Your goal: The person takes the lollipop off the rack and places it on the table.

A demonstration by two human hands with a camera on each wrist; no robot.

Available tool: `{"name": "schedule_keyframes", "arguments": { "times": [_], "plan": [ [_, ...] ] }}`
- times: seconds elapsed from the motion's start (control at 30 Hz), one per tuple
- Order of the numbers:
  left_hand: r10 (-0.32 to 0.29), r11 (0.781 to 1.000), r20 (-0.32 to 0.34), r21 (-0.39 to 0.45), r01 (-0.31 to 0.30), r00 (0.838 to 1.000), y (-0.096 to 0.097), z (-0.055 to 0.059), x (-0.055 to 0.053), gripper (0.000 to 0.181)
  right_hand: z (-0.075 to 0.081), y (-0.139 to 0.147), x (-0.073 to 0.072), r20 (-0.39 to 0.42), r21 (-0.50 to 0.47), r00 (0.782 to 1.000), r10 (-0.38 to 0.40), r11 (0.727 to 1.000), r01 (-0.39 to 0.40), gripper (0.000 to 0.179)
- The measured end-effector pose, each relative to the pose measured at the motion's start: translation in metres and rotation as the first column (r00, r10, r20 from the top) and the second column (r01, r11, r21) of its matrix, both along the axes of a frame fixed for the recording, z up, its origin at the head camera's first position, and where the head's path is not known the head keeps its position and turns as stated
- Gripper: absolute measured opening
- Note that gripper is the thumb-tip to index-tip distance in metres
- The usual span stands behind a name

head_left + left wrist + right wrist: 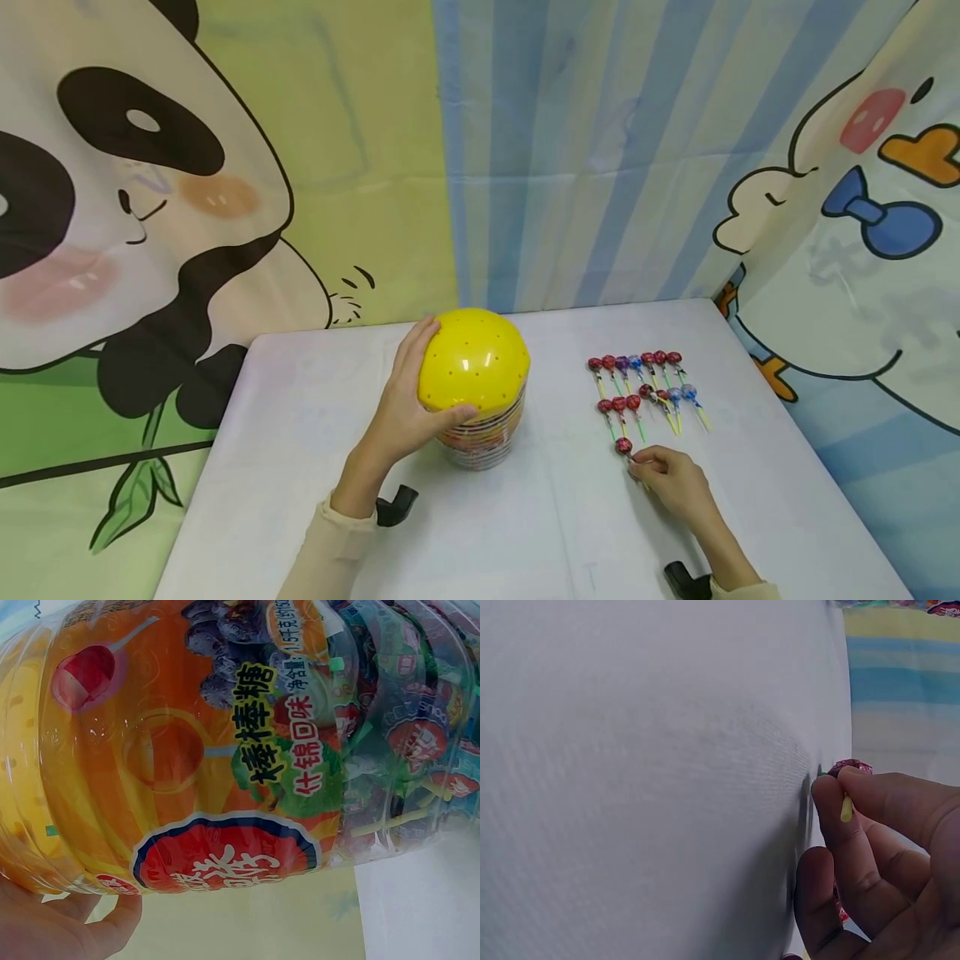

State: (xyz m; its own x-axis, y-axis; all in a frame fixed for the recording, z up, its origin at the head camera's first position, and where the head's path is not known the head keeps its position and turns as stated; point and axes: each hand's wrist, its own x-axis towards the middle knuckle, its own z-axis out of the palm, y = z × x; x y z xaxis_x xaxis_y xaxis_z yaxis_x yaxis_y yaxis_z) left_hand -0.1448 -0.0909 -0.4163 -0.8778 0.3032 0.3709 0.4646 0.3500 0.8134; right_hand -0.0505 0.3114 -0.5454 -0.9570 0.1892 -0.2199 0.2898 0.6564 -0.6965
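A clear plastic lollipop jar [483, 442] with a domed yellow lid [476, 358] stands on the table, slightly left of the lollipops. My left hand [401, 408] grips the lid from its left side, thumb across the front and fingers round the back. In the left wrist view the printed label [195, 750] and wrapped candies [409, 735] inside the jar show. With thumb and forefinger, my right hand [675, 483] pinches a red-wrapped lollipop [623, 447] by its stick, close over the table. The stick's yellow end [846, 808] pokes out between the fingertips in the right wrist view.
Several lollipops lie in a back row [636, 363] and a middle row [619, 404] on the white table [315, 467], just beyond my right hand. Cartoon-printed curtains [540, 167] hang behind the table and at its sides. Black wrist mounts [396, 506] sit by both wrists.
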Motion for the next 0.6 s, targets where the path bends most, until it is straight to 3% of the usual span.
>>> {"name": "schedule_keyframes", "arguments": {
  "times": [0.43, 0.6],
  "plan": [
    [-0.002, 1.0, 0.01, -0.01, 0.002, 1.0, -0.0008, 0.0001, -0.0001, 0.107, 0.0011, -0.0072, 0.0051, -0.039, 0.157, 0.999, 0.029, 0.987, -0.022, 0.018],
    [0.006, 1.0, 0.001, -0.031, -0.006, 1.0, -0.0014, 0.0003, -0.0009, 0.108, 0.0034, -0.0076, 0.0054, -0.035, 0.168, 0.999, 0.025, 0.986, -0.019, 0.018]
  ]
}}
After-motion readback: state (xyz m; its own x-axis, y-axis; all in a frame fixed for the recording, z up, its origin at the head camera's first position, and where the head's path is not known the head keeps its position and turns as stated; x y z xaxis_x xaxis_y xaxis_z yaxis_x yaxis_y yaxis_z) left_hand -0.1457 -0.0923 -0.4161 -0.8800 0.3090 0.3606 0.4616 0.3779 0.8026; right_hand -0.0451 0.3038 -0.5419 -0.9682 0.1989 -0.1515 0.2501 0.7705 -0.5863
